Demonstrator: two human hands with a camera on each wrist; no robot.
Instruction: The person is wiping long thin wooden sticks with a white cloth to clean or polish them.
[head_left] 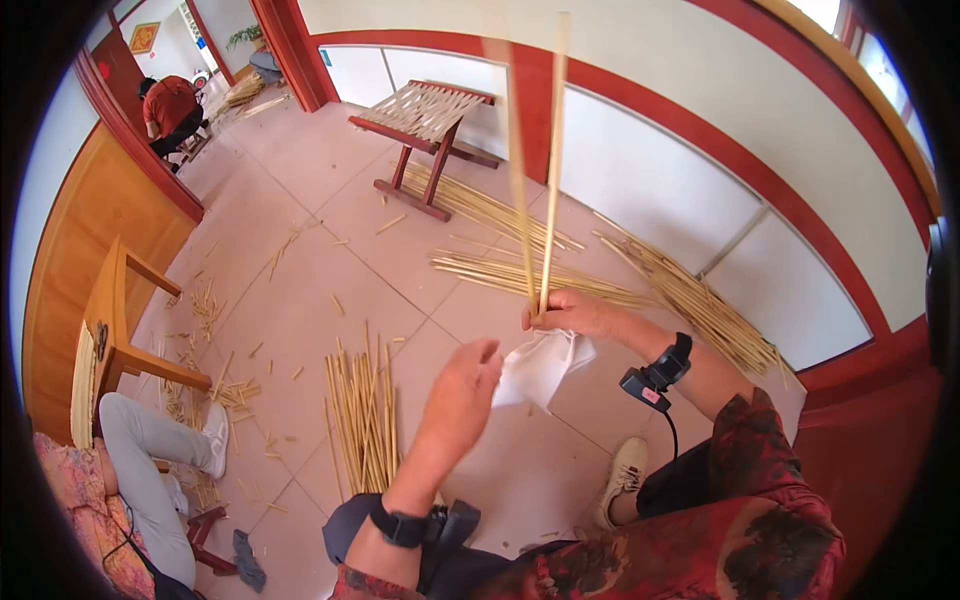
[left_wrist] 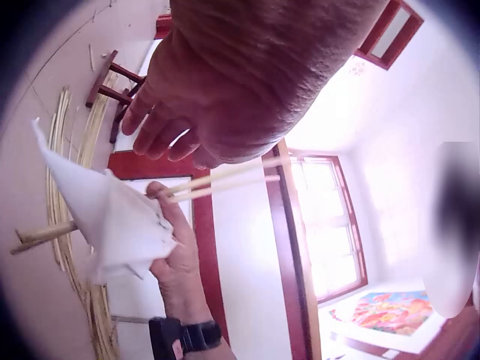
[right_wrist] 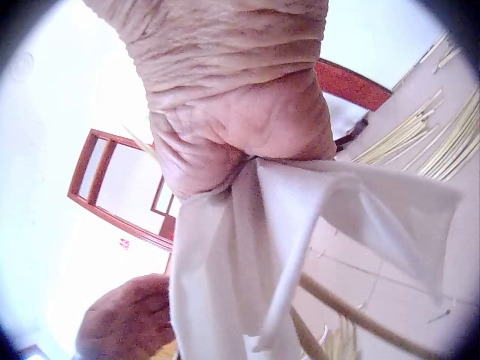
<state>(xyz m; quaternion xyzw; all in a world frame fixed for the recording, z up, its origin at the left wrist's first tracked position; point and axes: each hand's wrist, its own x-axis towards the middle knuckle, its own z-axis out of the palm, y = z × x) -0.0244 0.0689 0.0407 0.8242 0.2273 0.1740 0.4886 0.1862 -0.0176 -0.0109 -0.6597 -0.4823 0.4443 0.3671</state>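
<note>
My right hand [head_left: 580,312] grips a white cloth [head_left: 537,372] together with long, thin straw-coloured stalks [head_left: 552,190] around the middle of the view. The stalks rise steeply above the fist, and in the left wrist view their lower ends [left_wrist: 46,234] stick out past the cloth. Folds of the cloth [right_wrist: 247,255] hang loose below the right palm in the right wrist view. My left hand [head_left: 462,390] is raised just left of the cloth, its fingers [left_wrist: 154,135] loosely bent with nothing held in them.
A bundle of stalks [head_left: 360,420] stands before my knees; more stalks [head_left: 690,290] lie along the wall. A woven-top stool [head_left: 425,112] stands ahead. Cut pieces [head_left: 205,305] litter the floor at left, near a seated person [head_left: 145,470]. Another person [head_left: 172,108] crouches far back.
</note>
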